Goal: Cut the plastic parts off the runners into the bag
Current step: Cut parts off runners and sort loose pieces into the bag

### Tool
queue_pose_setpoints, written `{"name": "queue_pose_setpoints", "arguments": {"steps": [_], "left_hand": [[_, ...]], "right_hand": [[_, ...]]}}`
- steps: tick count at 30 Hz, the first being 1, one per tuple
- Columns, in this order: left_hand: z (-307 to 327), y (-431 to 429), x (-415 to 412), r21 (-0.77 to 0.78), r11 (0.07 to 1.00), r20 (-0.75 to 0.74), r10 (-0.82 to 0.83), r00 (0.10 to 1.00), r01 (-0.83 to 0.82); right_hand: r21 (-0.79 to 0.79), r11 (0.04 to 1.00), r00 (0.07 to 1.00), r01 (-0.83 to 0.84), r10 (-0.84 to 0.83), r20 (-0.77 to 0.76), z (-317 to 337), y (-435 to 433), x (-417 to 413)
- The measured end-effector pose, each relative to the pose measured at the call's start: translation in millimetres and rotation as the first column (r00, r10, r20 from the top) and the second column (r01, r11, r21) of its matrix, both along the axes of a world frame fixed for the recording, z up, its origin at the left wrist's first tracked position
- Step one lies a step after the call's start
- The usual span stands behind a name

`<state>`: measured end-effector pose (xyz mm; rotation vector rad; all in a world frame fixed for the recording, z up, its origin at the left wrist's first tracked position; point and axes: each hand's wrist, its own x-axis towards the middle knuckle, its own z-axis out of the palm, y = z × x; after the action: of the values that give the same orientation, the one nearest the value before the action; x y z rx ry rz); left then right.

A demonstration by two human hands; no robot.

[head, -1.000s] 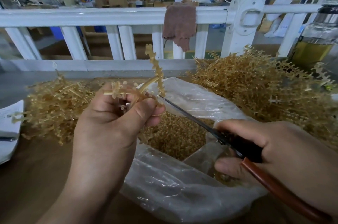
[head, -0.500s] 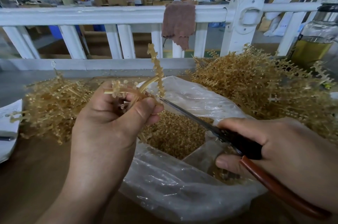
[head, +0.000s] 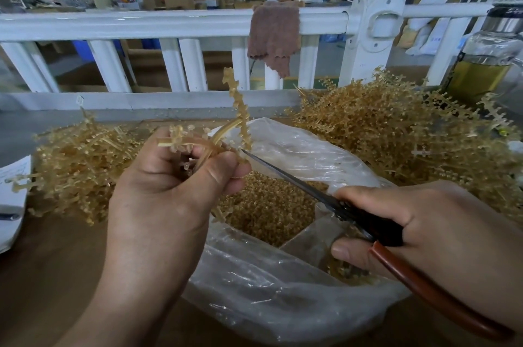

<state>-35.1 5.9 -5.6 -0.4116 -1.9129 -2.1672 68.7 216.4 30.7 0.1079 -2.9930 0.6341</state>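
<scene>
We note a white railing [head: 141, 24] running across the far side of the station, and in front of it a brown tabletop [head: 51, 276] that carries the work.

The largest heap of amber plastic runners [head: 396, 131] lies at the right rear of the tabletop, touching the far edge of a clear plastic bag [head: 283, 298]. The bag stands open in the centre and its mouth faces up. A smaller heap of runners [head: 79, 162] lies at the left, beside the bag. Inside the bag we see a bed of small cut amber parts [head: 268, 205].

The left hand [head: 164, 199] is held over the bag's left rim. Its fingers and thumb are curled round a runner [head: 237, 109] and pinch it. One toothed branch of this runner stands up above the hand, and short stubs show above the knuckles.

The right hand [head: 452, 233] is at the bag's right rim, its fingers wrapped round the handles of a pair of cutters [head: 379, 230]. The lower handle is reddish-brown. The narrow blade points up and to the left across the bag mouth. Its tip meets the runner just beside the left thumb. We cannot tell whether the blades are parted.

A brown cloth [head: 273, 35] hangs over the top rail. A glass jar [head: 486, 63] holding yellowish liquid stands at the far right, behind the large heap. White paper [head: 11, 194] lies at the left edge of the tabletop.
</scene>
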Motion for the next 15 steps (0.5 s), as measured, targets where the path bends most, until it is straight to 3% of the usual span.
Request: {"name": "queue_pose_setpoints", "arguments": {"steps": [15], "left_hand": [[-4.8,-1.2,-1.4,0.054,0.999,0.028,0.004,1.0,-0.006]], "right_hand": [[-0.027,1.0,1.0,-0.015,0.015,0.006,0.5,-2.7,1.1]]}}
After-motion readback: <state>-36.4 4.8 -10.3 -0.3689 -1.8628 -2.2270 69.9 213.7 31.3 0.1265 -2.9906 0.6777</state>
